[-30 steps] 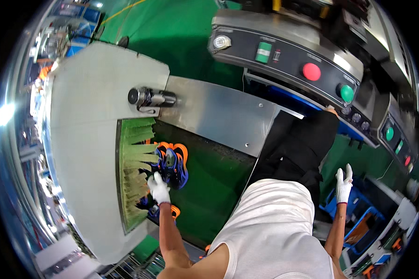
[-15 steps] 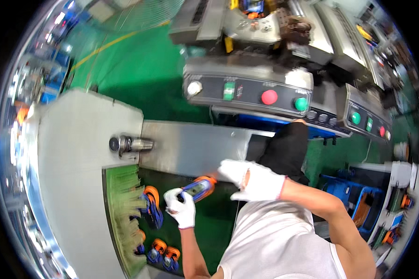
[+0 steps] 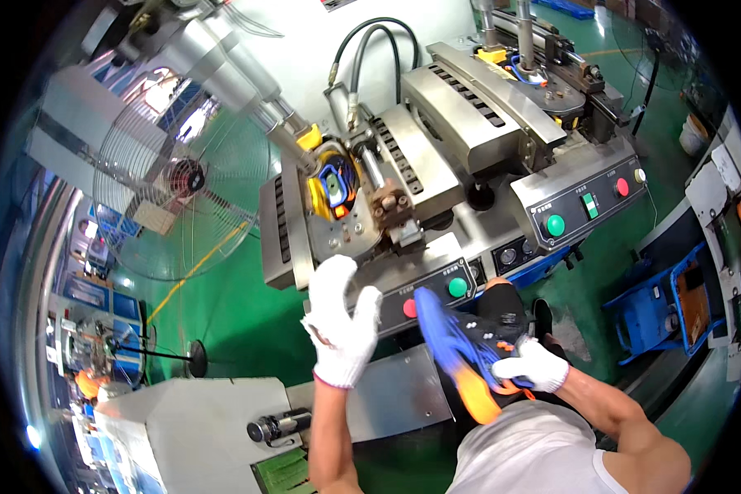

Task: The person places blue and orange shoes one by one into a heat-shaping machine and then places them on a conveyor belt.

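My right hand [image 3: 531,365], in a white knit glove, is closed on a sports shoe [image 3: 457,350] with a dark upper and a blue sole turning orange at one end. The shoe is tilted over my lap, its blue end pointing toward the machine's button panel [image 3: 432,292]. My left hand [image 3: 340,329], gloved the same way, is raised with fingers spread and holds nothing. It is in front of the metal press station [image 3: 358,235], where another shoe [image 3: 335,185] in blue, yellow and orange sits clamped.
A second press station [image 3: 543,95] with its own button panel [image 3: 580,206] stands to the right. Below my left hand are a metal ledge [image 3: 387,395] and a dark flask [image 3: 278,426]. A large fan [image 3: 185,177] is at left, a blue cart [image 3: 654,305] at right.
The view has swung up from the conveyor to the presses. My left hand has left the shoe it was touching and risen, fingers spread. My right hand now grips a shoe.
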{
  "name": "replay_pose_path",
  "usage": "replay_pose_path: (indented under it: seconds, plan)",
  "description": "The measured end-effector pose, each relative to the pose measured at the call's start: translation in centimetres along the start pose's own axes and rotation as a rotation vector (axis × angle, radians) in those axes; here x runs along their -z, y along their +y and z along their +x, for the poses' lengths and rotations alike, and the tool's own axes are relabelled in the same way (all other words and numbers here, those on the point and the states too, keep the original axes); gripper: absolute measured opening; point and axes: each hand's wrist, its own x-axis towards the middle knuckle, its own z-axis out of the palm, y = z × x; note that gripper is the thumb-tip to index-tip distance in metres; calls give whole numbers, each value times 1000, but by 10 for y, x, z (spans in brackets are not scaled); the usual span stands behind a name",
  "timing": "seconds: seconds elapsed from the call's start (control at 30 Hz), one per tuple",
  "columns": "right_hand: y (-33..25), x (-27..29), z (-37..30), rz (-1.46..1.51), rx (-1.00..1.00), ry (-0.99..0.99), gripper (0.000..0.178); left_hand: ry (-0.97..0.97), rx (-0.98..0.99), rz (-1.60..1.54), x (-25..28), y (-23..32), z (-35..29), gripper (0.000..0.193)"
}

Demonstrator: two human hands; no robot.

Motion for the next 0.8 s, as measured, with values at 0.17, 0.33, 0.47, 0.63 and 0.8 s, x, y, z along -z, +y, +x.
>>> replay_pose_path:
  seconds: [0.17, 0.33, 0.47, 0.63, 0.8]
  plan:
    - [21, 36, -36, 634, 250, 1, 78, -123, 87, 219, -55, -125, 102, 44]
    - [41, 63, -45, 685, 428, 55, 97, -163, 380, 484, -132, -194, 180, 84]
    - [21, 69, -52, 799, 396, 7, 112, -123, 543, 619, -163, -235, 200, 86]
    - [57, 84, -40, 742, 394, 124, 109, -249, 456, 689, -152, -237, 248, 70]
    - [23, 64, -19, 707, 377, 179, 93, 4, 356, 427, -57, -202, 244, 61]
